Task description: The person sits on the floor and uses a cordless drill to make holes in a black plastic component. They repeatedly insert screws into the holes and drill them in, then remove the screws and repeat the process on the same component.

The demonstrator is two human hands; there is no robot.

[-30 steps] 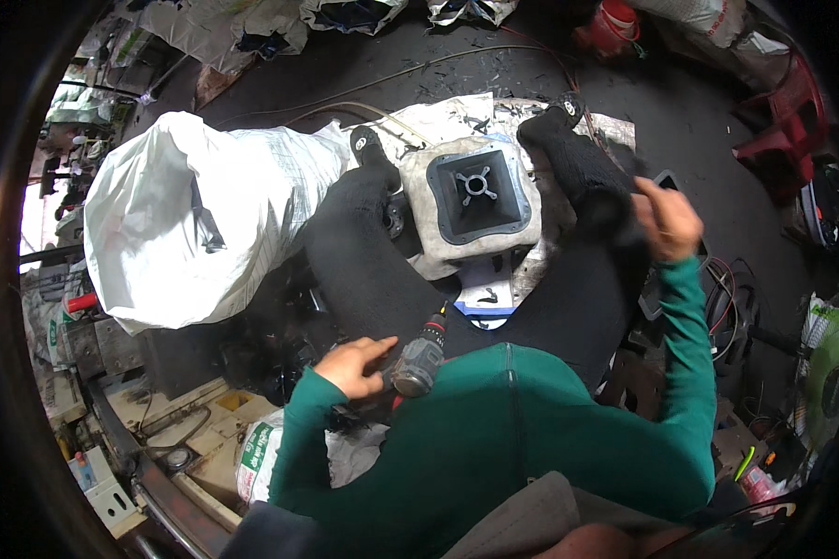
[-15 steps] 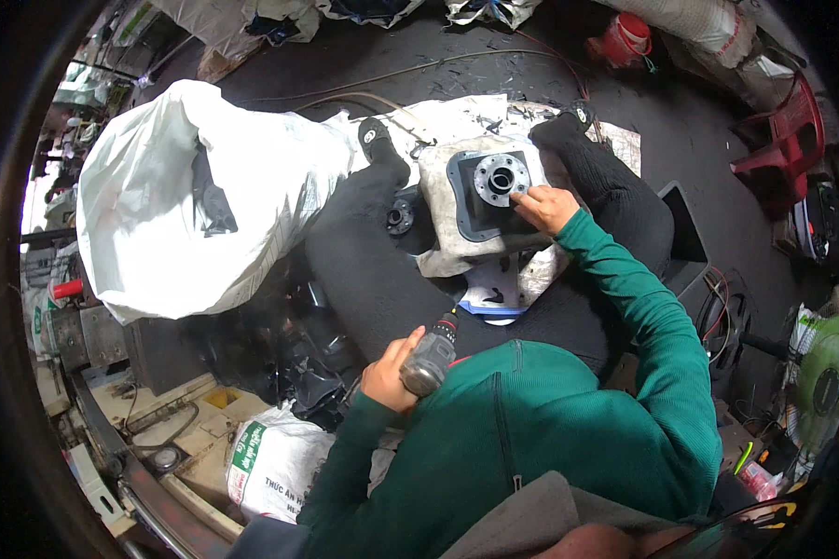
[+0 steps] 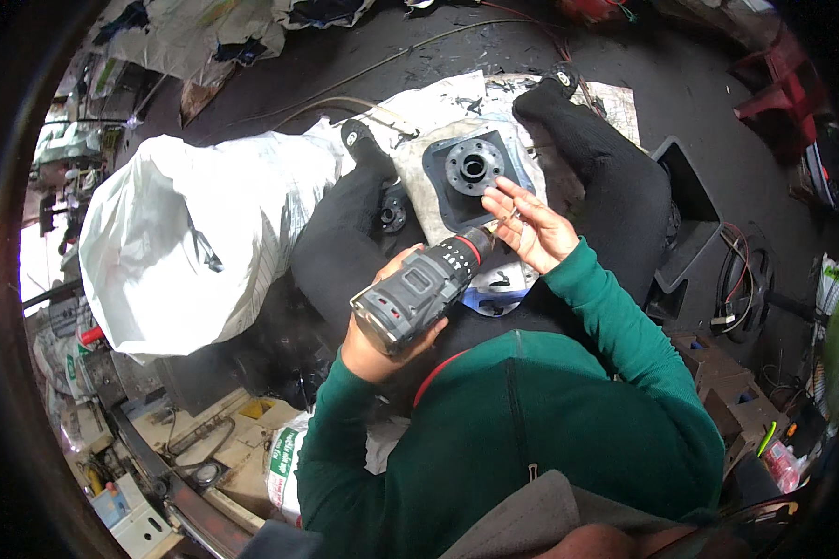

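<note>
My left hand (image 3: 368, 358) is wrapped round the grip of a grey and black cordless drill (image 3: 418, 293), whose nose points up and right. My right hand (image 3: 548, 237) is at the drill's tip, palm turned up, its fingers gathered around something small that I cannot make out. Just beyond these fingers, a round metal flange (image 3: 456, 174) with a ring of holes and an open centre sits on a dark, square, round-cornered plate (image 3: 443, 210). Pale cloth (image 3: 410, 166) lies beneath the plate, between my legs.
A second metal flange (image 3: 394, 214) rests by my left leg. A large white sack (image 3: 149, 279) stands to the left. Right of my legs is a dark bin (image 3: 704, 228); farther off stands a red chair (image 3: 778, 102). A hose (image 3: 382, 63) runs over the floor.
My left hand has raised the drill and brought it forward to the right. My right hand has left the flange's edge, turned palm up and come to the drill's tip.
</note>
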